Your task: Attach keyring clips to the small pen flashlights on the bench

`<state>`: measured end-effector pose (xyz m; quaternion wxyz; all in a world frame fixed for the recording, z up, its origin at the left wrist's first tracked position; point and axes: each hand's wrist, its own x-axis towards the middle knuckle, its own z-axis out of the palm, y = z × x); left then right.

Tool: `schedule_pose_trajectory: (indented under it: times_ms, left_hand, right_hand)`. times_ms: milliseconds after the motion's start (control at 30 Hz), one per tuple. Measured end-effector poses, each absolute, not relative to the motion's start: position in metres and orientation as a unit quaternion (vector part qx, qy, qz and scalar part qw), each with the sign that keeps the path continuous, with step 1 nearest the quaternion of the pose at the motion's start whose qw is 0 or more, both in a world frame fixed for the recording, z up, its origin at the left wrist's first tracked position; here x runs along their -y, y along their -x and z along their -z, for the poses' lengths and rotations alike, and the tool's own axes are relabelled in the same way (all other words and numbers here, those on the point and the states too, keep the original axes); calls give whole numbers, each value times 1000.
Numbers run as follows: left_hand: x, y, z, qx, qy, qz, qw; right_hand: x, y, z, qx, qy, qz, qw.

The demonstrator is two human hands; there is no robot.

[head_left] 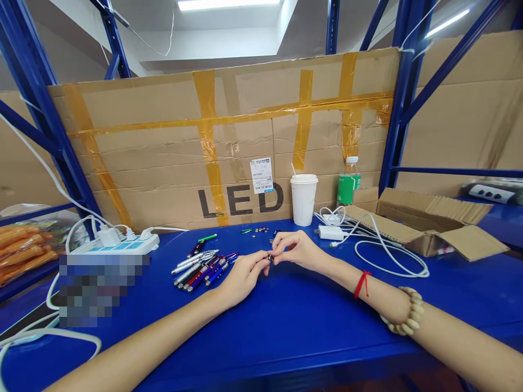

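Pinching one small dark metal cylinder part (270,257) between left hand (242,277) and right hand (297,249), fingertips narrow for control. At nine o'clock, heap of slim coloured metal pen lights (202,268), close for reaching.

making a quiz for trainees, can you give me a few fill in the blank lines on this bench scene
1. Both hands pinch a small dark part over a table coloured ____.
2. The pile of pen lights lies beside the ____ hand.
3. The right hand has a ____ string on its wrist.
4. Large letters on the cardboard sheet spell ____.

Missing words: blue; left; red; LED
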<state>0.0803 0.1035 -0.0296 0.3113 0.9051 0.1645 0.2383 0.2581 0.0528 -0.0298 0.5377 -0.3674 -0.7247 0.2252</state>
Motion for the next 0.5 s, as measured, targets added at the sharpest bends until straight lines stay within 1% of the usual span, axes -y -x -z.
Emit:
schedule_pose_trajectory:
  times_ms: [233,500]
  left_hand:
    - [-101,-80,29,-167,-909,-245,292]
    - [-102,-81,29,-189,-901,-289,261]
  right_hand:
    - [-51,-257,30,743,381,-189,516]
    - [-53,-253,28,714,425,-201,518]
